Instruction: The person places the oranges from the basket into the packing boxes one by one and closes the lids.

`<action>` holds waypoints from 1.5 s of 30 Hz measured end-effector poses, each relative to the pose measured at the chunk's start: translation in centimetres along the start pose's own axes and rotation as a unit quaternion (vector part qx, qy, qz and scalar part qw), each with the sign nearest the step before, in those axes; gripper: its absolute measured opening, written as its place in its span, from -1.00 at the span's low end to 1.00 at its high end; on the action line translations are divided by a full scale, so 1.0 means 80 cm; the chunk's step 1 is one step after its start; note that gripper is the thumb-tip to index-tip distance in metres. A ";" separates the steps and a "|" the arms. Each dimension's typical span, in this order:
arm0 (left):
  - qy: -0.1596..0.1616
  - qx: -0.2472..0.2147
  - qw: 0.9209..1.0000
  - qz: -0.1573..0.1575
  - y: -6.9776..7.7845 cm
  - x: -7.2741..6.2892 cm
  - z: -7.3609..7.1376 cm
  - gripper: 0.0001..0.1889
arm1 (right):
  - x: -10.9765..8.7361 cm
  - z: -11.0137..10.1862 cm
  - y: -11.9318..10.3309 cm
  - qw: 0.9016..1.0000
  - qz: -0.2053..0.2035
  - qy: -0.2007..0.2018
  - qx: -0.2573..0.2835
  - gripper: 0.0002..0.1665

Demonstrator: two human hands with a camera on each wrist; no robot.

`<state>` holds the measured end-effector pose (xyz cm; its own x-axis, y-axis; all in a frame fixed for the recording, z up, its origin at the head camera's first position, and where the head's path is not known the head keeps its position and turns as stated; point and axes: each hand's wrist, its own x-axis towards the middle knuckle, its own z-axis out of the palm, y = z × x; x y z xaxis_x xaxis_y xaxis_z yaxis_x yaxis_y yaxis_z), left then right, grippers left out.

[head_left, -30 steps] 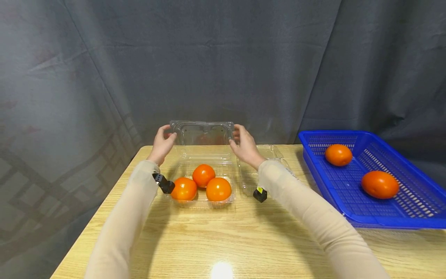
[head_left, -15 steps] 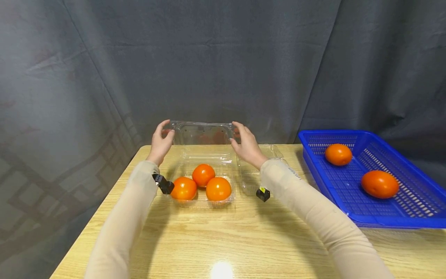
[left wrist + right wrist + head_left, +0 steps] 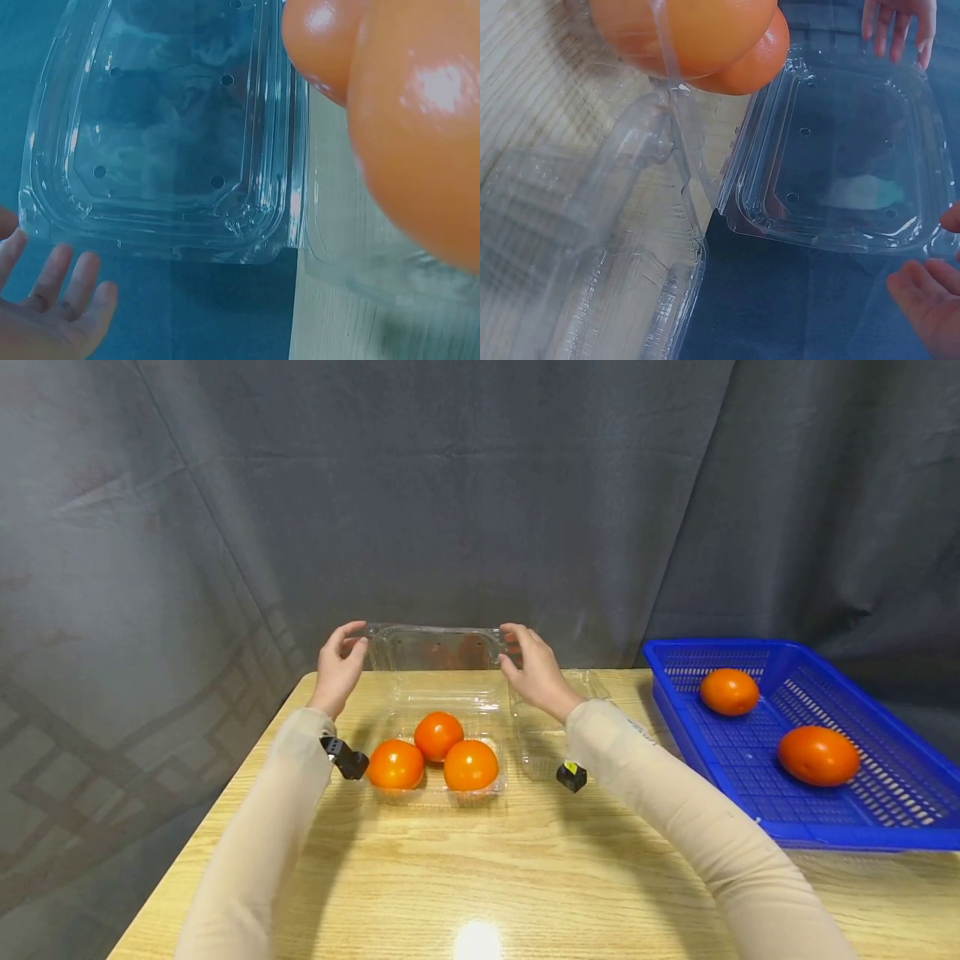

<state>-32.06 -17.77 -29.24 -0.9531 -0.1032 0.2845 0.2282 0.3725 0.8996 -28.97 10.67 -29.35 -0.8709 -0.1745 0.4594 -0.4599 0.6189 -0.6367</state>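
One thin lid: hold the corners

Nearest, on the table: clear base holding three orange fruits, likely slick, heavier. Behind, lid stands raised, probably light, springy. Left hand and right hand, fingers loosely spread, at its top corners; I can't confirm grip. I'd pinch gently there.
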 end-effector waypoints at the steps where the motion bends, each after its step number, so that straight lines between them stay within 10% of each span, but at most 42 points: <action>1: 0.001 -0.001 1.000 0.002 -0.001 0.000 -0.001 -0.59 | 0.000 0.000 0.000 1.000 -0.001 0.001 0.000 -0.47; 45: 0.022 -0.049 0.997 0.058 -0.012 -0.013 -0.021 -0.65 | -0.017 -0.007 -0.005 0.999 -0.021 -0.018 0.020 -0.56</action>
<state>-30.94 -19.58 -29.85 -0.9100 -0.1062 0.4008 0.3565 0.2932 0.8871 -27.48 11.12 -29.38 -0.8556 -0.2280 0.4647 -0.5027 0.5799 -0.6411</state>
